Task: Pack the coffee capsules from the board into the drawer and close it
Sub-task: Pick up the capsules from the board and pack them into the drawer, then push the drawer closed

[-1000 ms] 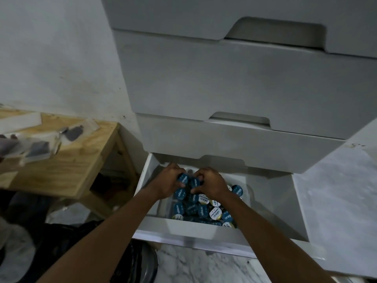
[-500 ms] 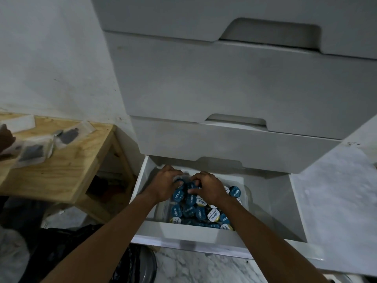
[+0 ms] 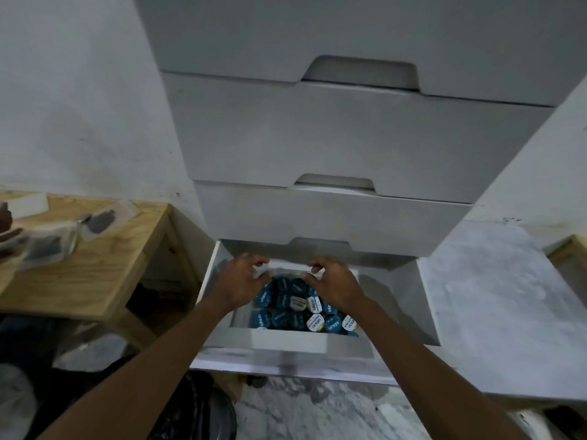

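The white bottom drawer (image 3: 287,343) is pulled out. A clear bin (image 3: 243,315) inside it holds several blue and white coffee capsules (image 3: 293,308), lids up. My left hand (image 3: 239,281) and my right hand (image 3: 333,282) hover over the far end of the pile, fingers curled and apart, holding nothing. Their fingertips are close to the bin's far rim, under the drawer above. The right part of the drawer (image 3: 394,300) holds nothing.
Closed grey drawers (image 3: 333,147) overhang the open one. A wooden board (image 3: 95,268) at the left carries clear plastic bags (image 3: 50,242); another person's hand (image 3: 4,222) shows at its left edge. Marble floor (image 3: 482,293) lies to the right, a dark bag (image 3: 197,411) below.
Both hands have lifted off the capsules, moved apart and shifted toward the back of the drawer. The capsules they covered are now in sight.
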